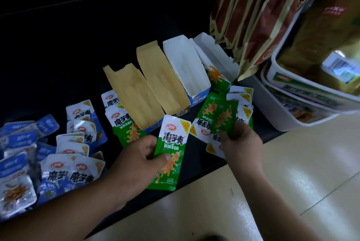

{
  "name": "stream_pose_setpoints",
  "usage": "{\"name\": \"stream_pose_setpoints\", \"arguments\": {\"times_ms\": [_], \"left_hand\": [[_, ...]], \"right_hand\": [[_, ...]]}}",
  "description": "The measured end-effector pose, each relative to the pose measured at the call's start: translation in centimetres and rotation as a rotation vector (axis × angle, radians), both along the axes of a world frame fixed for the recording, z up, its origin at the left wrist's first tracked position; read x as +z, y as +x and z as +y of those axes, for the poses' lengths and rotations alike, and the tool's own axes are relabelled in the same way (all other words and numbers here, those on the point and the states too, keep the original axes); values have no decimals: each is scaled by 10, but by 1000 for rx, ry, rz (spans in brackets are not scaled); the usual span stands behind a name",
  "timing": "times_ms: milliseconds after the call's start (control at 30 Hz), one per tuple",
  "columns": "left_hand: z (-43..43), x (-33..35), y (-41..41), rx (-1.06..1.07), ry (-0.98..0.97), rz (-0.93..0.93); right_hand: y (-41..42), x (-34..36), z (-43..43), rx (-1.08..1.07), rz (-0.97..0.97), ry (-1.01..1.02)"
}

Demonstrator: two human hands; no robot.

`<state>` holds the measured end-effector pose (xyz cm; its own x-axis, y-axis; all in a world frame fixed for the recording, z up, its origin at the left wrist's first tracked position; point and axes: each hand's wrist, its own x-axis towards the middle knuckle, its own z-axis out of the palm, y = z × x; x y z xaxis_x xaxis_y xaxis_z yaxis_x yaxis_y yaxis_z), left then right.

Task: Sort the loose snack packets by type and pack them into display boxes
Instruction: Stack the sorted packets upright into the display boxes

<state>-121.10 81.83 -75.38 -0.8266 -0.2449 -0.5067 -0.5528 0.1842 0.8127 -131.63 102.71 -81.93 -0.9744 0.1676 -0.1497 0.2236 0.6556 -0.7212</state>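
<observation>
My left hand [136, 157] grips a green-and-white snack packet [170, 153] above the shelf's front edge. My right hand [240, 142] pinches a small fan of green packets [216, 117] just right of it. Several open display boxes stand side by side behind the hands: two with brown insides [136, 94] [161, 77], one white-lined with a blue front [185, 67], one white-lined with a green front [214, 57]. All look empty inside. Blue-and-white packets [78, 174] lie in a loose pile at the left. More green packets [124, 126] lie by the nearest box.
The dark shelf [194, 165] ends at a front edge over a pale tiled floor [292, 172]. White tubs [303, 89] of goods are stacked at the right. Tall red-and-gold bags [253, 17] hang above the boxes. The back of the shelf is dark.
</observation>
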Motion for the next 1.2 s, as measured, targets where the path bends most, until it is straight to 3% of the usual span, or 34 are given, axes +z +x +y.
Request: {"name": "stream_pose_setpoints", "arguments": {"times_ms": [67, 133, 233, 367, 500, 567, 667, 767, 900, 967, 1100, 1200], "left_hand": [[-5, 5, 0, -67, -28, 75], [-17, 9, -3, -280, -140, 168], [-36, 17, -7, -594, -475, 381], [-44, 22, 0, -735, -760, 617], [-42, 14, 20, -818, -705, 601], [-48, 10, 33, -699, -618, 513], [-66, 7, 51, -366, -492, 292], [-82, 8, 62, 33, -285, 100], [-96, -3, 62, 399, -180, -43], [-95, -9, 55, 443, -138, -32], [-79, -18, 26, 455, -125, 0], [-68, -38, 15, 398, -78, -148]], "right_hand": [[3, 7, 6, 50, 79, -47], [6, 20, 10, 150, 63, -129], [7, 46, 12, 467, -62, -155], [10, 82, -10, 929, -221, -55], [28, 93, -51, 1178, -266, 62], [35, 93, -67, 1161, -247, -6], [37, 83, -74, 744, -240, -314], [44, 70, -78, 540, -33, -247], [58, 57, -91, 479, -218, -405], [64, 50, -97, 472, -301, -460], [66, 39, -96, 482, -287, -377], [68, 30, -92, 492, -268, -328]]}}
